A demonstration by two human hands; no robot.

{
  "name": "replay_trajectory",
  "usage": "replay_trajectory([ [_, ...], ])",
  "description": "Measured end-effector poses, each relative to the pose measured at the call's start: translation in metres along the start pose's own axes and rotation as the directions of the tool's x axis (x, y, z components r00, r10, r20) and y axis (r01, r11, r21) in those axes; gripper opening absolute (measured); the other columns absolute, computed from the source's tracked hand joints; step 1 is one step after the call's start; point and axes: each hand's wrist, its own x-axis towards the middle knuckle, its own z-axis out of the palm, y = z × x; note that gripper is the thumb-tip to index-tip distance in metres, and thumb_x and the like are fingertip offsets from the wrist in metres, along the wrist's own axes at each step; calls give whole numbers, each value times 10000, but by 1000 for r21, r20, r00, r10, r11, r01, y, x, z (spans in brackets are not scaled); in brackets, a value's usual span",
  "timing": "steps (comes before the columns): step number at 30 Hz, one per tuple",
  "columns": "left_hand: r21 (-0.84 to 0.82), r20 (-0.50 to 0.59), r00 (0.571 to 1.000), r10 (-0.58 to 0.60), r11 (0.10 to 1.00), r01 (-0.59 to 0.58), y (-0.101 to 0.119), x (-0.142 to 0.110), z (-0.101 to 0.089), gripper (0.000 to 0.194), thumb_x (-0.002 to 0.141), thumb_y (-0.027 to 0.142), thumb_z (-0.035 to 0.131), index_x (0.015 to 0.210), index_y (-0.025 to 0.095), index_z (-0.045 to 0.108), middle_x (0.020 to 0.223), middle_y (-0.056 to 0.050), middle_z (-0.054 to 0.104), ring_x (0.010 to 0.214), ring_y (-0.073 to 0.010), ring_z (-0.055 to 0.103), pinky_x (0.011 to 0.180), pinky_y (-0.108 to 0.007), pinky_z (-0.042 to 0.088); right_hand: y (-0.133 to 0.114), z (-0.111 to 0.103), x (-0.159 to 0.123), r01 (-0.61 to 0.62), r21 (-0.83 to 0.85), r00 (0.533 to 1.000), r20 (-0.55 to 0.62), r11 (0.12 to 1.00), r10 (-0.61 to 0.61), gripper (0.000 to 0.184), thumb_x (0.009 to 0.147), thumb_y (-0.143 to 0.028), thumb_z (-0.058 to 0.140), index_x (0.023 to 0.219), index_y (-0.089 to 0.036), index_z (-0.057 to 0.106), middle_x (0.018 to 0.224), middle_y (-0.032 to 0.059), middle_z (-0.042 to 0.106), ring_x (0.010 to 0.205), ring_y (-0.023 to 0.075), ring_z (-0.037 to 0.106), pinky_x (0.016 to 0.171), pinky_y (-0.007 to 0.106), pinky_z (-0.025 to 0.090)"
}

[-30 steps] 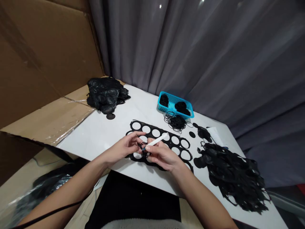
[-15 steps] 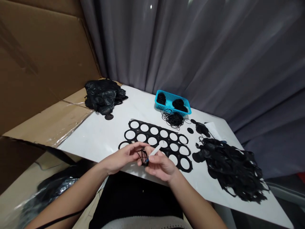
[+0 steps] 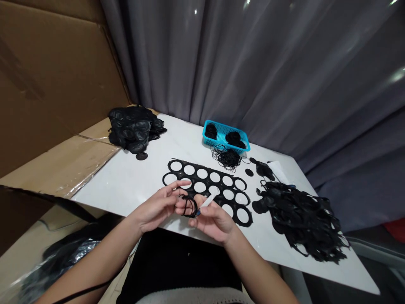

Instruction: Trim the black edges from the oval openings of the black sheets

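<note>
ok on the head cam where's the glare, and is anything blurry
Head view: pale glare sheens the glossy white table top, bright specks dot the grey pleated curtain, and the thin black loops look slightly soft.

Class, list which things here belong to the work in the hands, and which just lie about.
In the work:
left hand
right hand
black loops
white tool

Lying about:
holed black sheet
blue basket
black heap
cardboard
</note>
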Motion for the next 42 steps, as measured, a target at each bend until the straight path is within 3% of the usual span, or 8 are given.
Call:
replay_trajectory([
  [3, -2, -34, 999, 27, 1000, -27, 1, 1, -2, 540, 782, 178, 774, 1290, 210, 594, 1040, -36, 650, 808, -125, 629, 801, -286, 478, -1, 3, 0, 14, -1, 998, -63, 1000, -14, 346, 745, -258, 843, 743, -193, 503, 1086, 88, 718, 1082, 209, 684, 819, 258, 535],
  [10, 109, -105, 981, 162, 983, -150, -1, 8, -3, 490, 824, 252, 781, 1280, 247, 601, 1063, -18, 605, 878, -140, 625, 843, -293, 481, 0, 7, 6, 103, 21, 978, -184, 995, -97, 318, 732, -204, 842, 720, -189, 524, 1016, 74, 725, 991, 178, 692, 857, 256, 533],
  [19, 216, -72, 959, 275, 943, -255, 9, 10, 5, 438, 850, 305, 778, 1255, 241, 624, 1022, -16, 603, 844, -140, 610, 811, -281, 479, -3, 10, 6, 186, 2, 957, -228, 983, -180, 334, 688, -203, 874, 670, -187, 541, 1003, 42, 679, 1048, 181, 644, 850, 261, 527],
  [24, 257, -38, 956, 291, 927, -272, 13, 10, 5, 417, 882, 324, 744, 1277, 272, 619, 1053, -16, 603, 836, -139, 609, 810, -285, 486, -2, 10, 4, 196, -18, 958, -210, 980, -195, 316, 703, -202, 863, 679, -186, 549, 1092, 56, 671, 1067, 193, 640, 889, 291, 529],
  [34, 458, 2, 954, 299, 848, -267, 7, 20, -6, 406, 873, 386, 738, 1238, 243, 630, 1019, -21, 617, 829, -153, 630, 778, -298, 487, -1, -1, 3, 137, 103, 976, -186, 985, -116, 305, 704, -157, 871, 713, -169, 566, 923, 49, 677, 865, 110, 632, 727, 166, 506],
  [38, 571, -56, 941, 333, 784, -243, 7, 24, -12, 372, 827, 431, 769, 1094, 191, 673, 895, -19, 653, 752, -155, 631, 704, -294, 497, -4, -6, 3, 127, 209, 971, -226, 970, -78, 320, 714, -126, 857, 748, -185, 545, 923, 35, 678, 824, 97, 622, 693, 158, 507],
  [42, 592, -124, 918, 377, 770, -236, 12, 19, -13, 412, 814, 482, 769, 1076, 184, 663, 862, -24, 662, 781, -190, 668, 644, -292, 524, -9, -13, 5, 221, 219, 942, -302, 950, -149, 317, 728, -152, 848, 785, -204, 541, 951, 21, 704, 844, 105, 641, 704, 179, 516],
])
